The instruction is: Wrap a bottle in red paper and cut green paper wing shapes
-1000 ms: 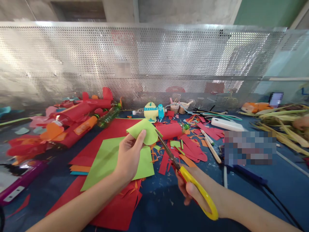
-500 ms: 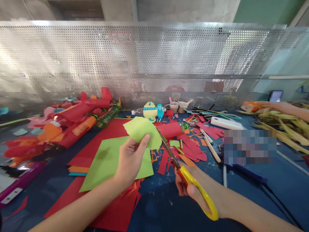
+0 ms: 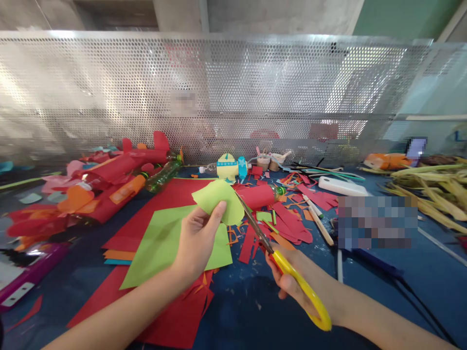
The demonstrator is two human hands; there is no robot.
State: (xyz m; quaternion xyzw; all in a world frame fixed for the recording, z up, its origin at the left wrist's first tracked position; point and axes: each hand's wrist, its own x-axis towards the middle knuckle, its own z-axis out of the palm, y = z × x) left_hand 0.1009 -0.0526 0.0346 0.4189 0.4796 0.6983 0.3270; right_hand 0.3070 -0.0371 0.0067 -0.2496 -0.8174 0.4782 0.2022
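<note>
My left hand pinches a rounded piece of light green paper between thumb and fingers, above the table. In my right hand is a pair of scissors with yellow and red handles, its blades at the right edge of that piece. The blades look closed or nearly so. Beneath my left hand lies a larger light green sheet, on top of red paper. Just behind the blades rests a bottle wrapped in red paper.
Red and orange paper-covered bottles crowd the left. Paper scraps spread right of centre, near a white marker. Dry yellowish husks lie far right. A dark blue tool with a cord is nearer. A perforated metal panel stands behind.
The green piece has turned slightly and its left tip has shifted right. My right fingers have moved a little on the scissors. Another person's hand at the far right has left the view.
</note>
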